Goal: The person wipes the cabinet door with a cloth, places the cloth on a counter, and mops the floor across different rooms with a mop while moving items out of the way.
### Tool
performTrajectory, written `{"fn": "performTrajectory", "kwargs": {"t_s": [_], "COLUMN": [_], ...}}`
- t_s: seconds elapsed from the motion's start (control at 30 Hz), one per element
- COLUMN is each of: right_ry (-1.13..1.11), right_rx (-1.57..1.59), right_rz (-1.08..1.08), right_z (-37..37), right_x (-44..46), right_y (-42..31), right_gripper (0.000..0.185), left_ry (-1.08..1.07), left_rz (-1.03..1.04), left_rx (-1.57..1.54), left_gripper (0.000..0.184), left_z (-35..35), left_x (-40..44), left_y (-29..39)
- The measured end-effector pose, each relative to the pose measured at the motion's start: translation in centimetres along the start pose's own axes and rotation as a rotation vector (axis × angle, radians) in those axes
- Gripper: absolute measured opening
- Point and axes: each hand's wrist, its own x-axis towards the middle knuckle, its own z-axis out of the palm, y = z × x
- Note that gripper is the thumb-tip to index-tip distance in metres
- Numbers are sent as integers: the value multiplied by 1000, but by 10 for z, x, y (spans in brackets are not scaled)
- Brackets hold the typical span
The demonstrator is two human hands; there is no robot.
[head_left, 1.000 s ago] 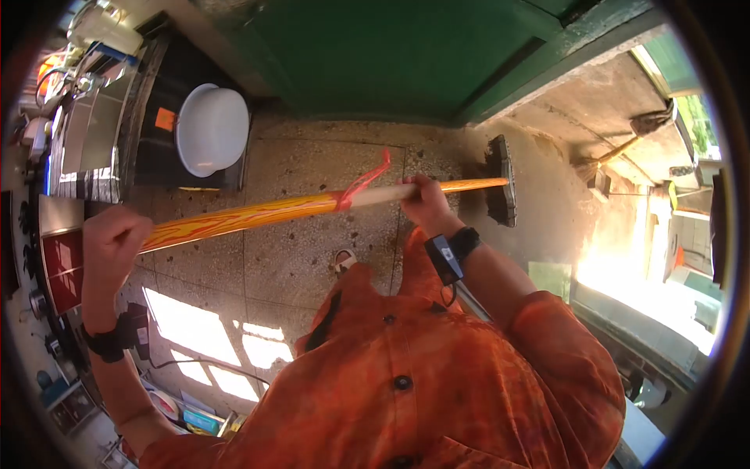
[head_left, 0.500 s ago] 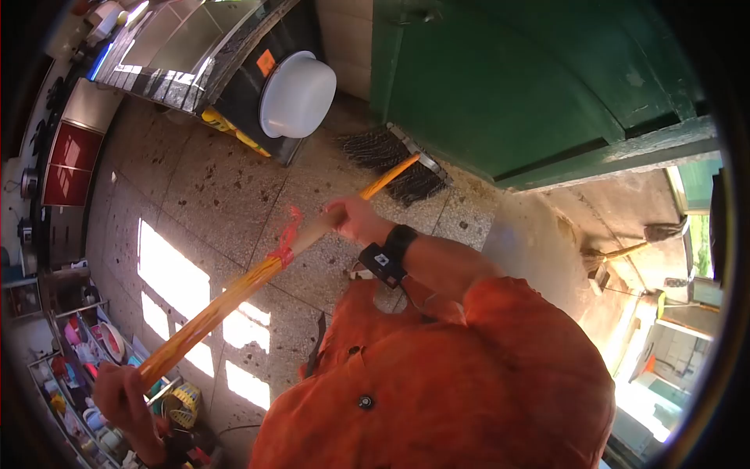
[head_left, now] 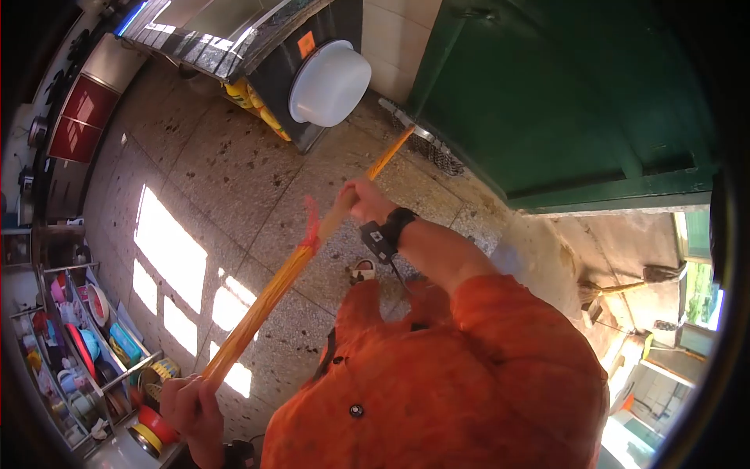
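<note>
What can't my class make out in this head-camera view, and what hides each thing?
All in the head view:
Near end of the broom handle: covered by the left hand.
Left elbow: cut off by the bottom edge.
Second foot: hidden, apparently by the right forearm.
Orange label: any writing is too small.
Rack contents: many too small to name.

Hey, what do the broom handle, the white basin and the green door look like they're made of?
Broom handle: perhaps a wooden or metal pole in smooth plastic film, judging by its streaked orange covering and plain pale stretch. White basin: probably plastic, given its smooth, milky wall. Green door: painted, by its even dark colour; wood or metal underneath, I can't tell.
</note>
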Motion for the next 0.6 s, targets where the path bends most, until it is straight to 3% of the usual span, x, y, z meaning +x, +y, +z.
{"fn": "performTrajectory", "kwargs": {"t_s": [0.07,0.13,0.27,0.37,0.5,0.6], "right_ry": [-34,-71,-105,-31,-154,-44], "right_rx": [13,29,16,51,26,94], "right_rz": [-18,-24,-82,-115,-47,-14], "right_z": [-5,-9,-20,-8,16,7], "right_x": [36,77,115,113,58,16], "right_y": [-10,-16,4,36,63,66], "right_gripper": [5,6,8,11,14,16], "left_ry": [-55,-140,-490,-432,-324,-334], "left_rz": [78,7,117,175,321,504], "left_rx": [-25,-125,-99,-72,130,211], "left_gripper": [10,20,29,31,29,27], "left_z": [22,43,85,68,16,-3], "left_x": [12,18,12,24,48,83], "left_y": [12,15,11,8,31,71]}}
